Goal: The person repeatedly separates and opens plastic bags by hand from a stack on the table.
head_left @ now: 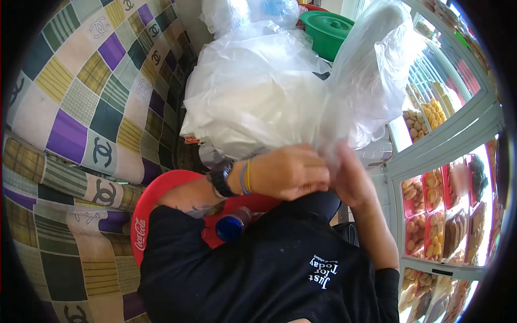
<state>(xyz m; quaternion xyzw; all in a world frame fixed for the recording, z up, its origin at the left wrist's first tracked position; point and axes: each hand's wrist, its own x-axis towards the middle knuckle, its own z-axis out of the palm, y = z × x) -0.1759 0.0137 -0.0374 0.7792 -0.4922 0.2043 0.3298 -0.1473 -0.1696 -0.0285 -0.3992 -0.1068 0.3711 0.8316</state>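
Note:
Both hands meet at the near edge of a pile of thin, translucent plastic bags (258, 91). Curled fingers close my left hand (293, 171) on the gathered plastic; its wrist wears a black watch and blue and yellow bands. Opposite it, my right hand (351, 175) is closed on the same bunched plastic, its fingertips blurred by motion. Rising from between the hands, a large clear plastic bag (371, 75) stands tall at the right of the pile. What it contains, if anything, cannot be made out.
A red Coca-Cola table or tray (141, 215) lies under my left forearm, with a blue-capped bottle (230, 227) near my body. Behind the pile sits a green lidded tub (328, 32). Patterned cloth (81, 118) covers the left side; a glass food display (441, 210) stands at right.

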